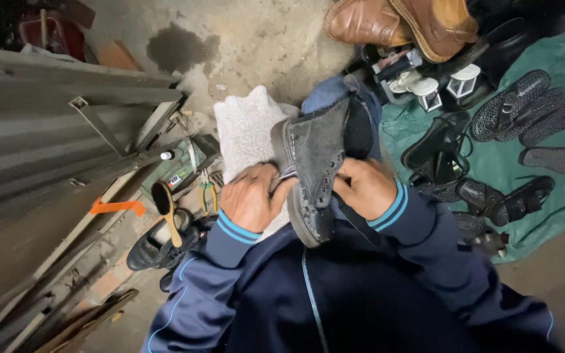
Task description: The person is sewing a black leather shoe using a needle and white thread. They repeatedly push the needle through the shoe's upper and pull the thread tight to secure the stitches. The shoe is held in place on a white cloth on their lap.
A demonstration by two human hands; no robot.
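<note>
Black boot [315, 173] lay on lap, long axis toe-toward-body, btwn both hands — left hand [251, 196] pinched a thin metal tool [284, 175] at its edge; right hand [363, 186] closed round the upper, equally near

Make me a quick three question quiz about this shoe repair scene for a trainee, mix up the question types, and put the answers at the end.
1. True or false: the dark lace-up boot rests on a pale towel spread over the person's lap.
2. Which hand holds the thin metal tool against the boot? A) left hand B) right hand C) neither
3. Fill in: the sandals lie on a ______ sheet on the floor.

Key: 1 true. 2 A. 3 green.
</note>
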